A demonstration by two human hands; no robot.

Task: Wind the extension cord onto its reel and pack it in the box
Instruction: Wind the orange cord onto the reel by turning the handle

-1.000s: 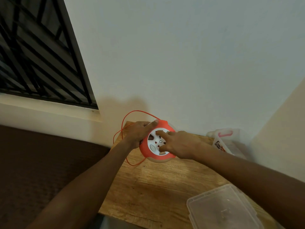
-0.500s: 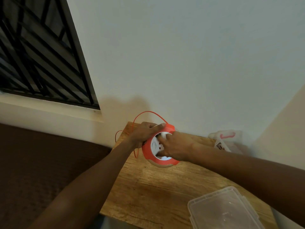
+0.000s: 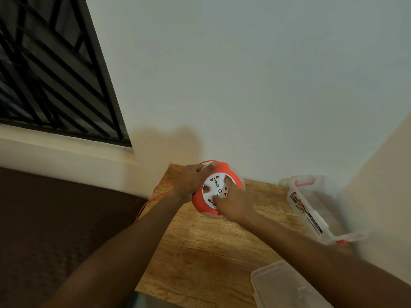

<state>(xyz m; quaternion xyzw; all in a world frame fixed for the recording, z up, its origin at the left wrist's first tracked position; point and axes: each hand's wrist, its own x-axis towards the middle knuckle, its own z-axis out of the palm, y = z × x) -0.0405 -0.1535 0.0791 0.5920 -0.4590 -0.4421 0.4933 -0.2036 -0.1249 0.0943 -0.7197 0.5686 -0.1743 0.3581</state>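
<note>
Orange extension cord reel point(image 3: 216, 188), round, white socket face toward the camera, tilted up on its lower edge at the far end of a wooden table point(image 3: 206, 247), close to a pale wall point(image 3: 244, 74). Left hand point(image 3: 192, 180) curled round the reel's upper left rim, fingers wrapped over the orange casing. Right hand point(image 3: 231, 203) on the white face from the lower right, fingertips point(image 3: 226, 181) pressed into the hub, fingers bent; grip on a knob or recess not discernible. Thin orange cord point(image 3: 149, 201) trailing from the reel's left side, past the table's left edge and down over a dark brown surface point(image 3: 55, 218); a short loop also arching over the reel's top. Clear plastic box point(image 3: 311, 210) with pink handle and printed label, open, at the table's right, well apart from the reel, blurred. Clear plastic lid point(image 3: 287, 285) at the near right corner of the table. Window with black metal grille point(image 3: 49, 70) at upper left.
</note>
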